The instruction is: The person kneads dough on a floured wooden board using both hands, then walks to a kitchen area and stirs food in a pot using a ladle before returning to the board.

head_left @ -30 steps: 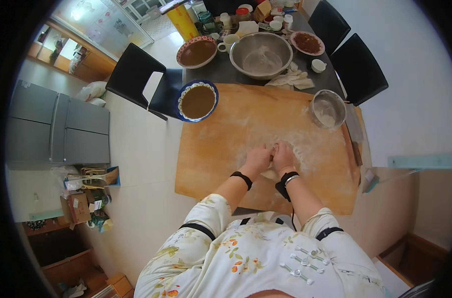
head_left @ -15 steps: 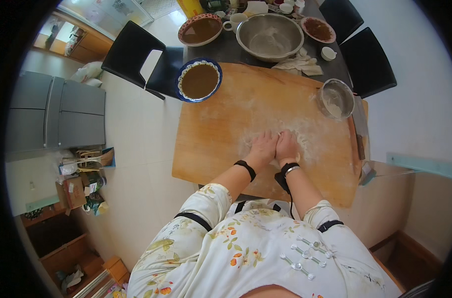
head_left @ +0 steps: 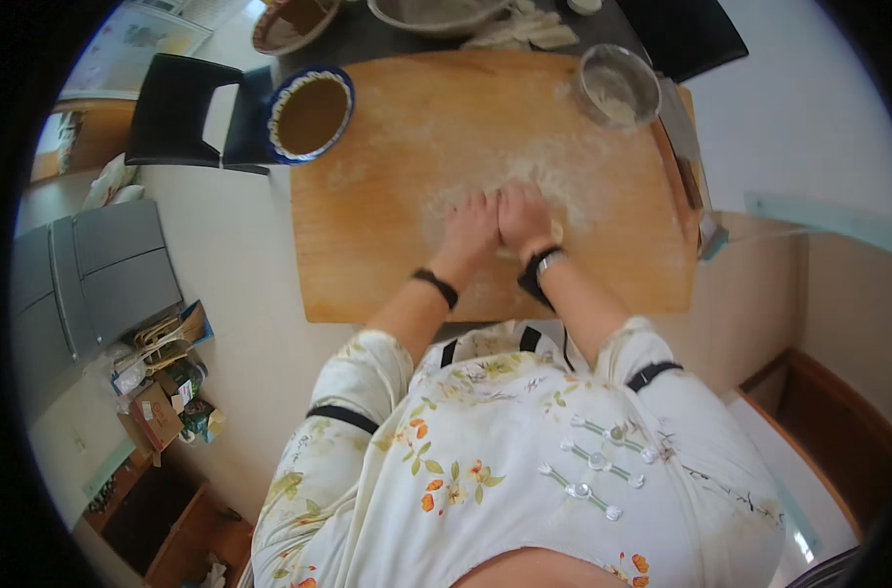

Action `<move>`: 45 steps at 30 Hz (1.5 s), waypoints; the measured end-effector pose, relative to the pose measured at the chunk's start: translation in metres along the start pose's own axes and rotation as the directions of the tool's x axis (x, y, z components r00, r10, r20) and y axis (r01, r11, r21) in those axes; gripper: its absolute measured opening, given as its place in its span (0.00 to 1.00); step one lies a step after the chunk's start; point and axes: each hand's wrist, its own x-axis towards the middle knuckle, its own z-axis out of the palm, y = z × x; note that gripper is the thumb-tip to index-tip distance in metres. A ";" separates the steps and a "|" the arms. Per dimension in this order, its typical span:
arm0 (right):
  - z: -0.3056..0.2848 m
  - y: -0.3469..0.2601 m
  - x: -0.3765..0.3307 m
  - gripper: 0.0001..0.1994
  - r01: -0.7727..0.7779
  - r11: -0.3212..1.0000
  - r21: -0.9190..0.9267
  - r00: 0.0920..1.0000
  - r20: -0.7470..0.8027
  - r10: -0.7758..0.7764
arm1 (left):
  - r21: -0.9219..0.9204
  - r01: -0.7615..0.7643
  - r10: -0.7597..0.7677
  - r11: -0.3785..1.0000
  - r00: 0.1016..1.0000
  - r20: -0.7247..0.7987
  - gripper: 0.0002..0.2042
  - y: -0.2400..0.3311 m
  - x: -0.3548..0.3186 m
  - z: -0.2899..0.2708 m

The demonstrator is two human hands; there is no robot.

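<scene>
My left hand (head_left: 470,227) and my right hand (head_left: 524,214) lie side by side, palms down, on the floured middle of a large wooden board (head_left: 367,245). They press on a pale piece of dough (head_left: 556,232), of which only a sliver shows beside my right wrist. Each wrist wears a black band. A blue-rimmed bowl of brown filling (head_left: 311,113) stands at the board's far left corner. Far right on the board is a small metal bowl of flour (head_left: 617,86).
A big metal bowl (head_left: 436,12) and a brown-filled dish (head_left: 289,20) stand on the dark table beyond the board. A flat blade (head_left: 683,137) lies along the board's right edge. Black chairs (head_left: 181,110) flank the table. A grey cabinet (head_left: 93,284) and boxes (head_left: 162,392) are at the left.
My head has tipped down and closer, so the board fills more of the view. Both hands stay together on the floured patch, shifting only slightly over the dough.
</scene>
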 end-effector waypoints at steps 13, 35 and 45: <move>-0.057 -0.044 -0.067 0.06 0.087 0.987 0.135 0.993 -0.096 -0.074 | -0.155 -0.126 0.111 0.980 0.989 -0.102 0.33 0.022 -0.071 0.013; -0.094 -0.005 -0.004 0.09 -0.483 0.370 0.794 0.859 0.348 0.375 | -0.598 0.080 -0.071 0.798 0.997 0.039 0.28 0.028 -0.016 0.019; -0.029 0.029 -0.016 0.12 0.165 0.980 0.112 0.981 -0.118 -0.152 | -0.079 0.029 -0.042 0.996 0.986 -0.162 0.24 0.011 0.010 0.031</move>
